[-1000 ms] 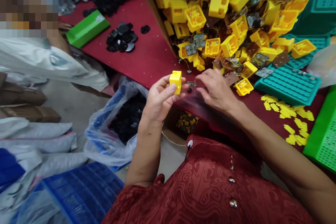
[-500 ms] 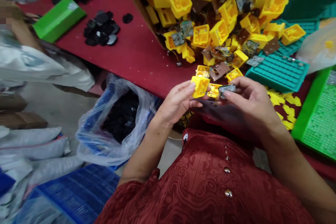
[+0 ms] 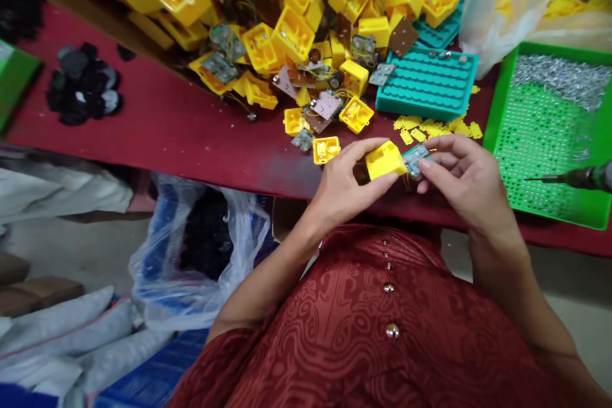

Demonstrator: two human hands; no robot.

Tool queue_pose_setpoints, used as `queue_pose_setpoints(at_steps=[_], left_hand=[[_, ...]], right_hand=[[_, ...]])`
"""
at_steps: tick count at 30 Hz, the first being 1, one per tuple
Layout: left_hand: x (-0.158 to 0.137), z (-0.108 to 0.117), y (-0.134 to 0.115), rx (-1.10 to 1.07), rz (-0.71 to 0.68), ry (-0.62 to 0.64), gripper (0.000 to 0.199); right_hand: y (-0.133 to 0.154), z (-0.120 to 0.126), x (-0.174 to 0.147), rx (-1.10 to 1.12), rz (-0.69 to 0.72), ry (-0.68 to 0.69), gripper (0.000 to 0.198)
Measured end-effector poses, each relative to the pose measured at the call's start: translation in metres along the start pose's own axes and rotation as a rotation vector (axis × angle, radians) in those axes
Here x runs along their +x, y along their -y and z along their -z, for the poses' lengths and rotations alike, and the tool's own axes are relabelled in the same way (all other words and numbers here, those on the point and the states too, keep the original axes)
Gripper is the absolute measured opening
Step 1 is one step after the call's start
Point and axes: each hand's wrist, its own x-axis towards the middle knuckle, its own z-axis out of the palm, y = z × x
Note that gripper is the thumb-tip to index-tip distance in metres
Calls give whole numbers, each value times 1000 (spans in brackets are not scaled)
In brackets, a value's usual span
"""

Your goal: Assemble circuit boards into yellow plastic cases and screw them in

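My left hand (image 3: 351, 182) grips a yellow plastic housing (image 3: 385, 161) between thumb and fingers, its closed side turned up. Close to the housing's right edge, my right hand (image 3: 461, 182) pinches a small grey-green circuit board (image 3: 417, 160). Thin wires show below the board; where they lead is hidden. Just left of my left hand, an open yellow housing (image 3: 326, 150) lies on the red table. Beyond the hands, a pink-brown board (image 3: 326, 106) rests among more yellow housings.
A heap of yellow housings (image 3: 291, 35) with boards fills the back. Teal trays (image 3: 425, 86), yellow flat pieces (image 3: 414, 129) and a green tray of screws (image 3: 523, 134) lie to the right. A screwdriver bit (image 3: 545, 178) reaches over that tray. Black discs (image 3: 83, 86) sit left.
The camera view has shifted right, bringing the green tray and screwdriver into sight. The housing in my left hand has turned closed side up. My right hand still holds the board.
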Motion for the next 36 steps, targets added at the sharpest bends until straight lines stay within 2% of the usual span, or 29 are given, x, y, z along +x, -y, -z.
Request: queue_pose_setpoints(at_steps=[3,10,13,19,24,27,31,33,36], left_hand=[[-7,-2,-5,268,-124,-82,48],[-22,1,-6,368,-187,-117,45],[-26,2,-4,325,-186,-129,44],[-31,5,9,78,-134,-129,47],[-34,7,12,52,-139,-140,46],[-27,9,10,52,-92,-132,45],[-7,14,4,6,-5,-144,44],[2,17,2,-21,4,-159,44],[10,20,1,-5,-14,-151,40]], right_hand=[[-8,-4,-1,-2,18,-18,40],[-12,-11,-1,-13,-10,53,45],[-9,-14,-3,-22,6,46,43],[1,-17,-10,-90,69,0,31],[4,-17,-11,-118,89,16,29],[-2,-18,3,-158,78,11,33],[-15,-18,28,-266,111,-74,37],[-18,-15,32,-358,165,-126,32],[-18,-8,21,-531,268,-152,15]])
